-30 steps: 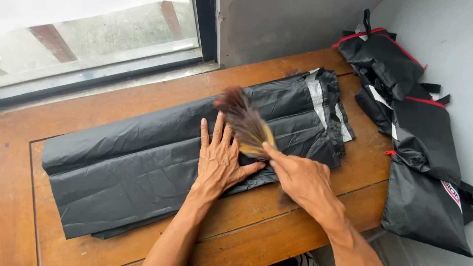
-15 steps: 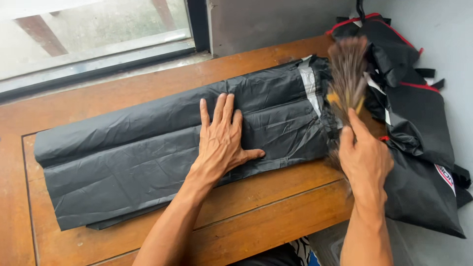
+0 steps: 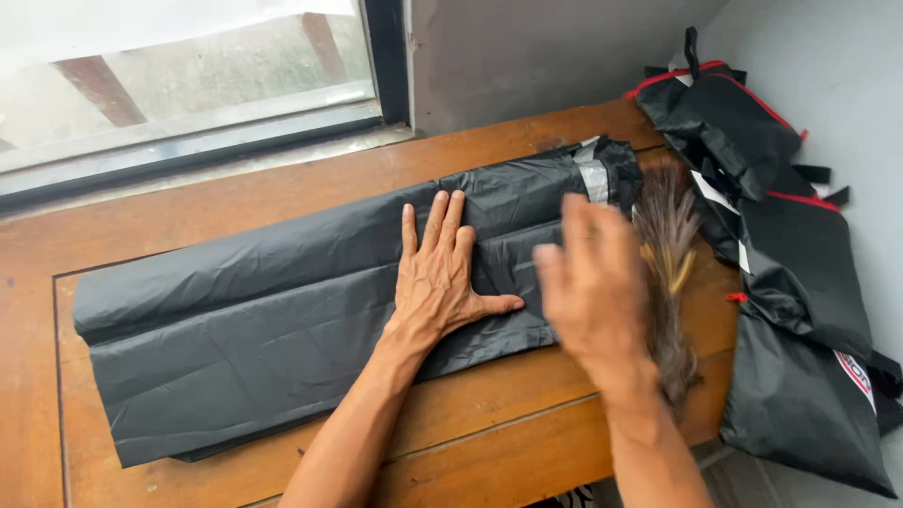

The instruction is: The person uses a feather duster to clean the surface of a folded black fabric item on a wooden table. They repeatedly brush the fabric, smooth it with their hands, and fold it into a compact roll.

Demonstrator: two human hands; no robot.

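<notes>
Presently, by size:
Tabletop (image 3: pixel 282 202): brown wood, under a window.
Black plastic sheet (image 3: pixel 245 320): folded flat along the tabletop; brushing is best done outward from the pinned spot.
Black bags (image 3: pixel 800 282): heaped off the right edge.
Left hand (image 3: pixel 440 277): grip spread fully, palm pressing the sheet, holding nothing.
Right hand (image 3: pixel 593 282): blurred; grip apparently closed around the brush.
Feather brush (image 3: pixel 670 273): just beside the sheet's right end; light strokes advised.

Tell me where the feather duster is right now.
In the head view the feather duster is at the right end of the wooden table, just behind the blurred right hand, between the folded black plastic sheet and the black bags.
</notes>
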